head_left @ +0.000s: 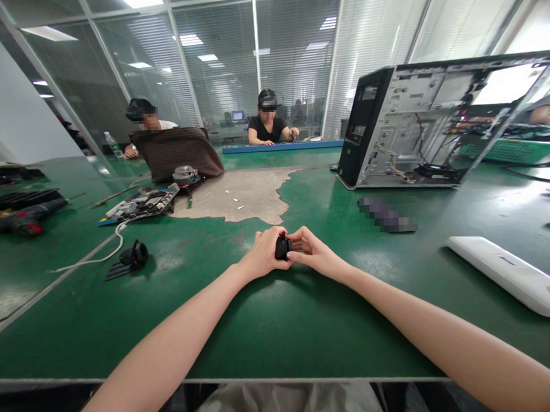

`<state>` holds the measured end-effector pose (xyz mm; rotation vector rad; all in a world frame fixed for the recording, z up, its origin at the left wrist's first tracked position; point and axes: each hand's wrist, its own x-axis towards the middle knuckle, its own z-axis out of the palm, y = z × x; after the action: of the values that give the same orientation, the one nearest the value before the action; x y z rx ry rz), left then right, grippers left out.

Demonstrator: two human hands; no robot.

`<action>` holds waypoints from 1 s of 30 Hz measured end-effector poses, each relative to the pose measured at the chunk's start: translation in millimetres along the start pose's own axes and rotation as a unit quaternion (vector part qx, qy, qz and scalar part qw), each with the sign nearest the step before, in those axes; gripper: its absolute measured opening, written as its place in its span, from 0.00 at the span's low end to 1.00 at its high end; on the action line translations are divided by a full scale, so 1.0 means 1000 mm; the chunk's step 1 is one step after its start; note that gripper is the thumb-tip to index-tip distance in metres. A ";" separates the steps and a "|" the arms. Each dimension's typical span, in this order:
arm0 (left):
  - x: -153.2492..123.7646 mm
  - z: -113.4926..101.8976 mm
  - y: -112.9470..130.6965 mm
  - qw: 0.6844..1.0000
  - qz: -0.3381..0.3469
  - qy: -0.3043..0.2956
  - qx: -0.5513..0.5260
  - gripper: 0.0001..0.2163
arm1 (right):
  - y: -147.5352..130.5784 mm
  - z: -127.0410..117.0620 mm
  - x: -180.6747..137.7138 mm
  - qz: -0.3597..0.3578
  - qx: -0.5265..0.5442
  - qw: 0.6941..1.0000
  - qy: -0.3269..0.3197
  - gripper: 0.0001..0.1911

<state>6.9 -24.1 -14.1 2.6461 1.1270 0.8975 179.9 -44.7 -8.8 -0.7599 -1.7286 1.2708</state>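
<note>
Between my two hands, just above the green table, is a small black part (283, 247); its exact kind is too small to make out. My left hand (264, 252) is closed around its left side. From the right, the fingertips of my right hand (316, 253) pinch its other edge. To the left on the table lies a black round piece (134, 254) with prongs sticking out, apart from both hands.
An open computer case (412, 127) stands at the back right, a white panel (510, 274) in front of it. A circuit board (140, 203), a cable (119, 237) and a brown cloth-covered piece (176, 152) lie left. Other people sit across the green table (317, 338).
</note>
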 end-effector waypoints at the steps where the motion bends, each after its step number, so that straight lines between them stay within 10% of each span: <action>1: 0.000 0.000 0.000 1.000 0.000 0.000 -0.001 0.23 | -0.001 0.001 0.000 0.000 0.000 1.000 0.009 0.13; 30: 0.001 -0.003 0.004 1.000 -0.015 -0.008 -0.020 0.24 | 0.003 -0.003 0.003 0.029 -0.005 1.000 0.001 0.16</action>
<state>8.5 -26.2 -10.0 2.5927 1.1300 0.8827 181.0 -40.1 -10.6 -0.8232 -1.7240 1.3009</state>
